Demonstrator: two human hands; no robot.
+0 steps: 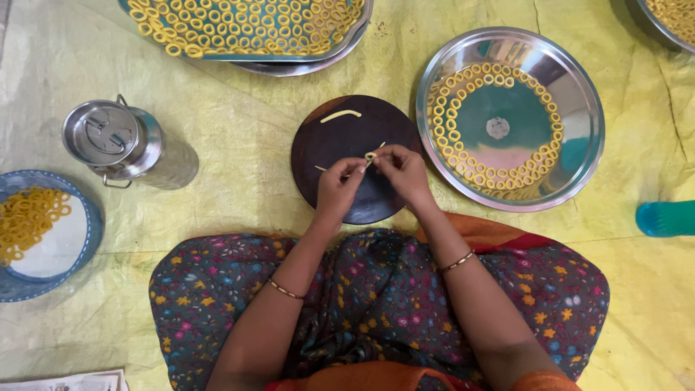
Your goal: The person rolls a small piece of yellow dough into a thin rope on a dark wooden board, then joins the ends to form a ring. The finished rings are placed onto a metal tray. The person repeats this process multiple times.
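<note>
1. Nearest, the person's lap in floral cloth [376,297], with a bangle on each wrist.
2. Just beyond, the left hand [339,190] and right hand [402,171] meet over the round dark wooden board [329,156]; both pinch a thin dough strip [371,156] between fingertips, curling it into a small ring (ends look nearly joined).
3. To do this well, I judge the ends should overlap slightly and be pressed lightly, so the ring keeps its shape.
4. At 12 o'clock on the board lies a spare dough strip [341,114].
5. At 2 o'clock, a steel plate [579,87] carries rings arranged in circles.
6. At 10 o'clock, a lidded steel canister [123,143]; farther, at 12 o'clock, a full tray of rings [246,29].
</note>
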